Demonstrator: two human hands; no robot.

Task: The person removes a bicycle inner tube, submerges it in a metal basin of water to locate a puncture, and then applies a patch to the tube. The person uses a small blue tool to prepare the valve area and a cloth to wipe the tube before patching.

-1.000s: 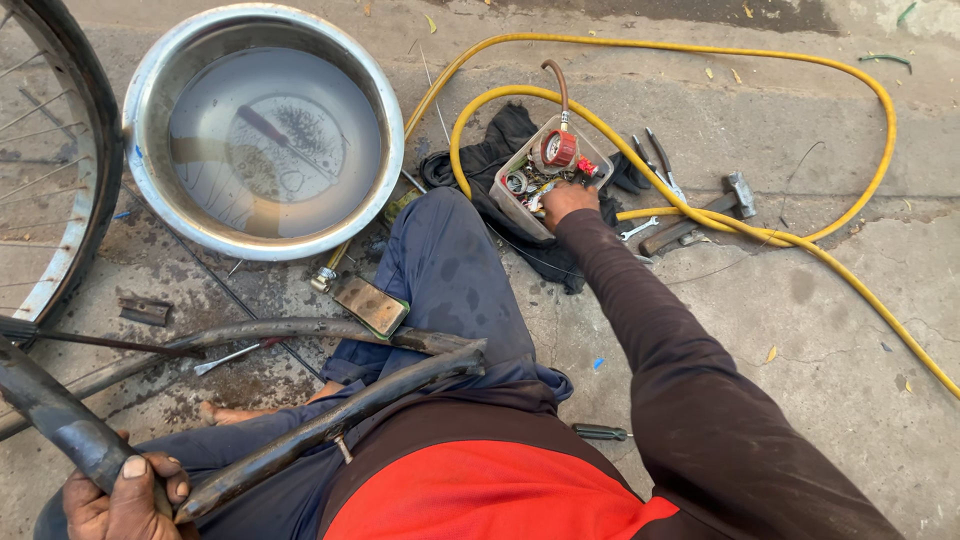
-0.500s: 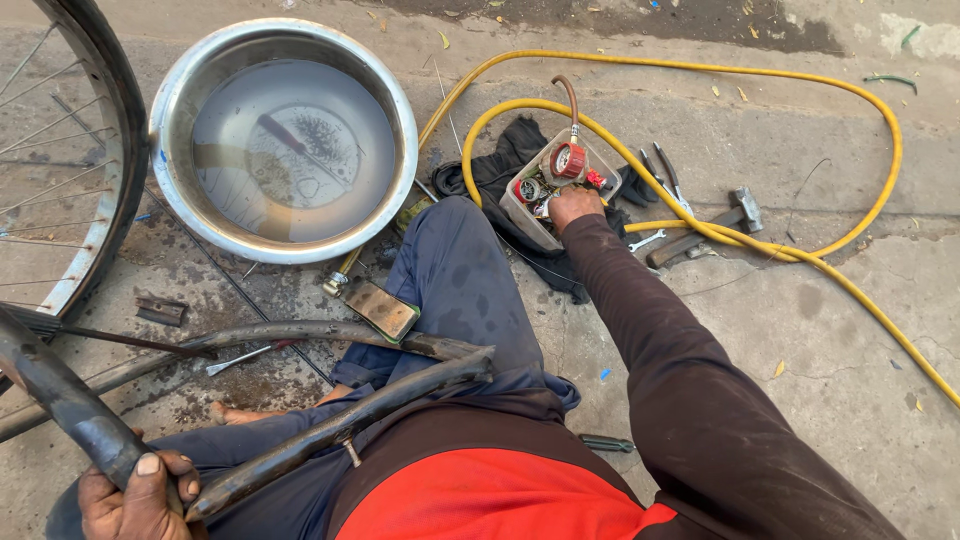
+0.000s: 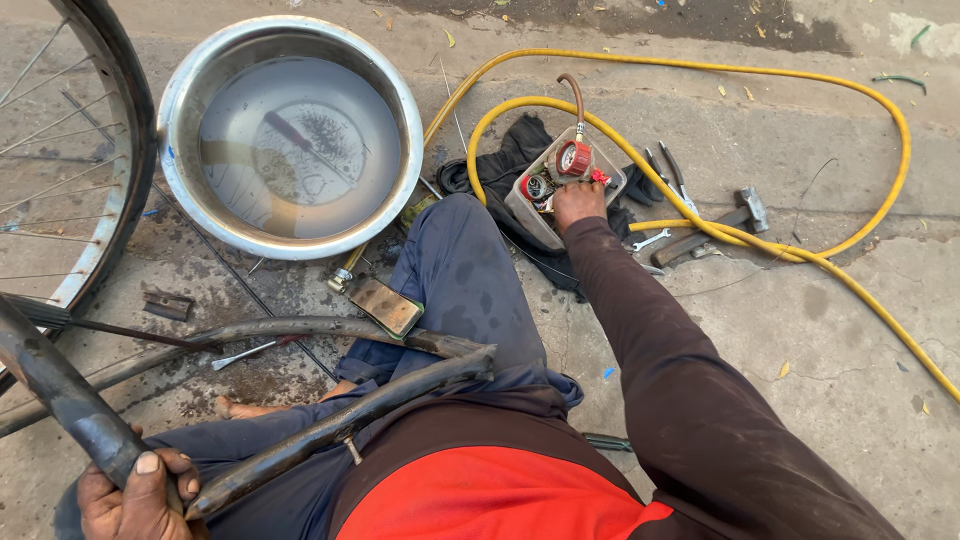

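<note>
broadly, the bicycle wheel (image 3: pixel 60 170) stood at the far left edge, up and away from the left hand's (image 3: pixel 135 495) grip, its spokes and rim rising past the frame. beside it, ahead of that grip, sat a wide steel basin (image 3: pixel 290 135) holding murky water. a long yellow hose (image 3: pixel 800 170) looped over the concrete beyond and to the right of the right hand (image 3: pixel 578 203). across the person's lap lay a black inner tube (image 3: pixel 330 425), and the left hand was clenched around its two limp strands at the lower left, thumb on top. a dark cloth (image 3: pixel 505 160) was spread under and just left of the right hand's reach. on it rested a clear plastic tray (image 3: pixel 530 215) of small parts, and the right hand lay over its near edge, fingers dipped inside; whether they pinched anything could not be told. just above those fingers stood a red round gauge (image 3: pixel 574 158). right of that hand, near the hose, lay a hammer (image 3: pixel 730 225) and pliers (image 3: pixel 672 172). between both hands, by the knee, sat a small rusty pad (image 3: pixel 385 305).
</note>
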